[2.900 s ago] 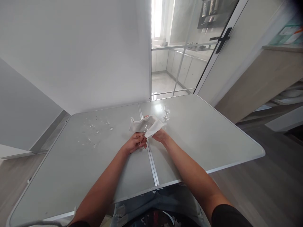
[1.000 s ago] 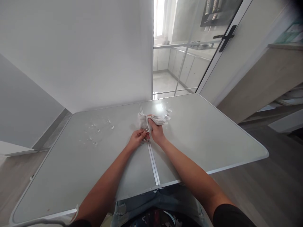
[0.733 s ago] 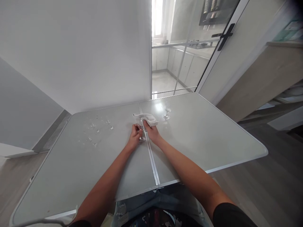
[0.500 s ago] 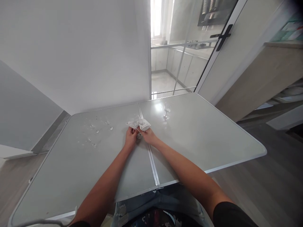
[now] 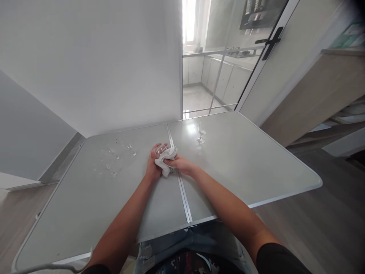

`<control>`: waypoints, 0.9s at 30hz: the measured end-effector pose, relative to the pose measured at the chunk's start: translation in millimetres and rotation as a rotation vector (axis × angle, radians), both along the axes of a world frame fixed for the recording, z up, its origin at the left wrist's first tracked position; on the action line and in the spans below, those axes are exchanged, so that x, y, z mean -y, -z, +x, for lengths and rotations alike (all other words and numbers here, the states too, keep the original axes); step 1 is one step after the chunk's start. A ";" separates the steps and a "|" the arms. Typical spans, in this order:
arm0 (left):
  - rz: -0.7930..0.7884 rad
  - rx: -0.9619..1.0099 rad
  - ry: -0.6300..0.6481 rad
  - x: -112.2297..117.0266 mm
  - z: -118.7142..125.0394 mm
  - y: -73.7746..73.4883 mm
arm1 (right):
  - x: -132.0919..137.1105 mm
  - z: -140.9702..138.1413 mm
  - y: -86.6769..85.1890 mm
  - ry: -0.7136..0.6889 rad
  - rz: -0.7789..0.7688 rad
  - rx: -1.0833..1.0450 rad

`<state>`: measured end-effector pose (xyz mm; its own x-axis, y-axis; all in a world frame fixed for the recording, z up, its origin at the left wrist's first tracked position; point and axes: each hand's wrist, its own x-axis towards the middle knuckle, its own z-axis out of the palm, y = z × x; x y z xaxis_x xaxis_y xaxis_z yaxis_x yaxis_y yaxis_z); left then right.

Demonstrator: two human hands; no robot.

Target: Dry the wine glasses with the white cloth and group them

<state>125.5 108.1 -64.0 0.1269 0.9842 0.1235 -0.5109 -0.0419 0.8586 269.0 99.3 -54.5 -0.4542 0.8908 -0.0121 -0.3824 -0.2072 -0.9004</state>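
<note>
Clear small glass (image 5: 160,150) is gripped by the left hand (image 5: 152,168), white crumpled cloth (image 5: 165,164) by the right hand (image 5: 181,164), at its five o'clock

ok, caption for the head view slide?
Left hand holds a small clear glass, right hand presses a white cloth to it, above a grey table.

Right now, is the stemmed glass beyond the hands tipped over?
No, the stemmed glass stands upright on its foot on the table's right half.

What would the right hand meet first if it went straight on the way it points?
The right hand would meet the cloth it grips, bunched against the glass. The left hand seems to lie just behind, though depth is unclear.
</note>
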 end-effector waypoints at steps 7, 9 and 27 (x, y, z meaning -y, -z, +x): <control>-0.037 -0.039 -0.051 -2.6 0.9 2.6 | -2.9 2.9 2.5 0.108 0.177 0.205; -0.017 -0.053 -0.114 -4.6 1.8 5.0 | -5.4 2.1 6.2 0.208 0.332 0.375; -0.025 0.111 -0.107 -2.8 -3.1 5.5 | -4.3 12.1 -1.9 0.014 0.172 0.403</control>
